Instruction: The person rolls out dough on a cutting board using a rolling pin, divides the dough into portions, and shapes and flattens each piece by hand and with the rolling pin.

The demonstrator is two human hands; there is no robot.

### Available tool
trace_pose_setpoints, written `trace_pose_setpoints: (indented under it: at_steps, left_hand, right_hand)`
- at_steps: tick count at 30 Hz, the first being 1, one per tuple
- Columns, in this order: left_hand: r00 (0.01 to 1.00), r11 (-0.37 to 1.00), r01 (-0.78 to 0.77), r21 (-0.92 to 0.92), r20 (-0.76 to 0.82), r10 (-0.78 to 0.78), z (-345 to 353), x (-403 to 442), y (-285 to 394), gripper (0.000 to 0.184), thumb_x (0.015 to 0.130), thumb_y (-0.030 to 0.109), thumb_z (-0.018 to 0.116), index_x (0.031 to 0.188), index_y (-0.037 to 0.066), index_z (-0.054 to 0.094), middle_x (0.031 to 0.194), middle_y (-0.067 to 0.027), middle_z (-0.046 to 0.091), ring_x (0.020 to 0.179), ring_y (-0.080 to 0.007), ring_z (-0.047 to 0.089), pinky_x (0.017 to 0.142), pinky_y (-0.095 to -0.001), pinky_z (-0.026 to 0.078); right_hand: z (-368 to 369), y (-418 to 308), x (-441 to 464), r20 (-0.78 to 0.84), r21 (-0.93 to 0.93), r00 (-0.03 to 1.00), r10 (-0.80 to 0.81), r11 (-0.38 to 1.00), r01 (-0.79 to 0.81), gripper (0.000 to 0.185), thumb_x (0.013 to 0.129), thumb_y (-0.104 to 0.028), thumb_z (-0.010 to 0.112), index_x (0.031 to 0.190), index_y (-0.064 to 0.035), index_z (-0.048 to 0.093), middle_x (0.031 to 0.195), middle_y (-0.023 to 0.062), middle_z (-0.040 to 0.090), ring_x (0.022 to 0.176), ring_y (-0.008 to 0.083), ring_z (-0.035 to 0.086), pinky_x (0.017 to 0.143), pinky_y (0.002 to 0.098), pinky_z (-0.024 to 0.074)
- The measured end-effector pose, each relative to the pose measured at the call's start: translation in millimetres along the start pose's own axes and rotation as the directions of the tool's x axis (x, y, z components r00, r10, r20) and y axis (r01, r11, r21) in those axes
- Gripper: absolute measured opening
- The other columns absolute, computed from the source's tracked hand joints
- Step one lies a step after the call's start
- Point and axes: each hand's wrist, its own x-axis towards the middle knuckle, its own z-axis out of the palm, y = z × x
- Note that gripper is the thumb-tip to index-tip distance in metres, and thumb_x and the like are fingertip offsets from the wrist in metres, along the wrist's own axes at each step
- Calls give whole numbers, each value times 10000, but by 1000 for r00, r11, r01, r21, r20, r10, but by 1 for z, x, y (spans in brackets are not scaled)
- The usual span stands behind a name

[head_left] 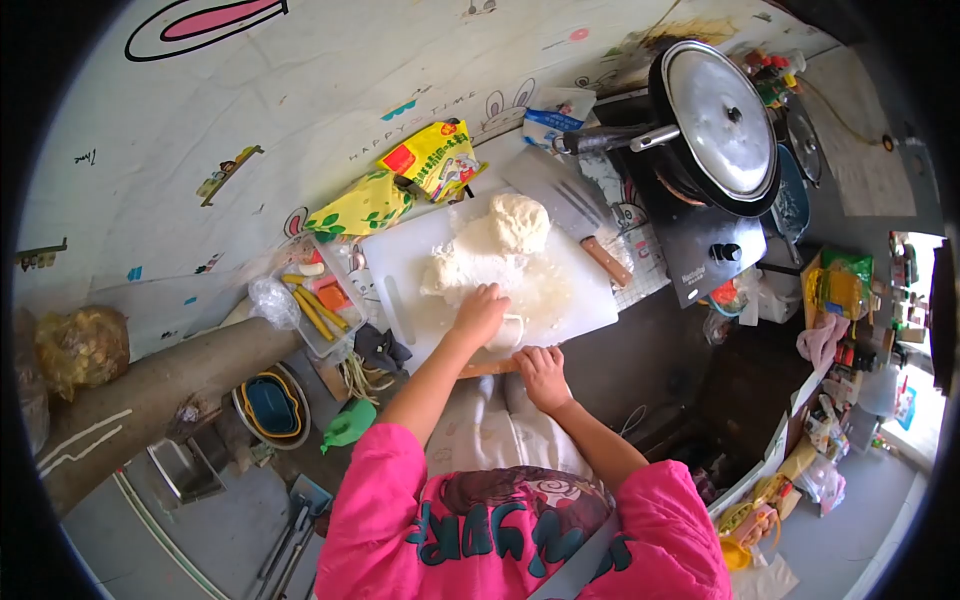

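A white cutting board (583, 306) carries a round lump of dough (520, 222), with loose white flour (470, 265) heaped in front of it. My left hand (482, 315) reaches onto the board at the near side of the flour, its fingers bunched downward; whatever they hold is hidden. Just beside it lies a small white piece (507, 333), its kind unclear. At the board's front edge my right hand (542, 378) has its fingers curled over the rim, next to a brown wooden strip (486, 369). A cleaver with a wooden handle (606, 261) lies along the board's right side.
A lidded pan (715, 125) sits on a black cooktop (706, 252) at the right. Yellow seasoning bags (435, 163) lean against the wall behind the board. On the left are a clear plastic container (322, 300), a thick pipe (190, 375) and a green bag (350, 425).
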Motion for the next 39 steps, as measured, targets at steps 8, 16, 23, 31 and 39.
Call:
trace_pose_setpoints:
  at_steps: [8, 16, 23, 31, 39]
  left_hand:
    - [855, 697, 445, -562, 36, -517, 28, -49, 4, 384, 872, 206, 605, 1142, -34, 474, 1063, -254, 578, 1007, -405, 560, 842, -454, 449]
    - [804, 867, 496, -53, -349, -481, 22, -58, 9, 697, 851, 232, 607, 1439, 37, 287, 1497, -151, 265, 1399, -334, 227, 1098, -571, 212]
    - [803, 882, 470, -36, -398, -444, 18, -26, -10, 709, 835, 190, 611, 1450, 74, 278, 1506, -149, 233, 1398, -358, 213, 1101, -599, 156]
    - [777, 883, 469, 1, -478, -411, 4, 20, -38, 640, 855, 167, 585, 1433, 109, 316, 1495, -117, 261, 1395, -324, 235, 1099, -610, 129]
    - [754, 878, 478, -29, -499, -427, 32, -18, -21, 644, 857, 205, 596, 1432, 100, 327, 1485, -84, 314, 1391, -288, 273, 1101, -589, 166]
  right_hand:
    - [-12, 16, 13, -8, -1, 1000, -1, 1000, 1, 271, 829, -109, 543, 1098, -90, 561, 1071, 56, 558, 1029, 216, 537, 911, 425, 356]
    - [-8, 28, 52, 35, 40, 992, 117, 992, -119, 377, 805, -231, 618, 1116, -44, 517, 1092, 115, 542, 1064, 284, 498, 919, 424, 343]
    - [12, 28, 87, -35, -76, 929, 369, 926, -370, 394, 813, -293, 623, 1106, -57, 506, 1182, 105, 504, 1173, 271, 431, 979, 493, 260]
    - [10, 56, 152, -60, -134, 920, 388, 910, -393, 315, 823, -270, 584, 1020, -42, 491, 1159, 121, 516, 1112, 289, 462, 938, 496, 301]
    - [5, 38, 117, -11, -148, 945, 327, 934, -325, 649, 823, -351, 597, 1341, -19, 391, 1393, 102, 397, 1318, 266, 343, 1084, 558, 177]
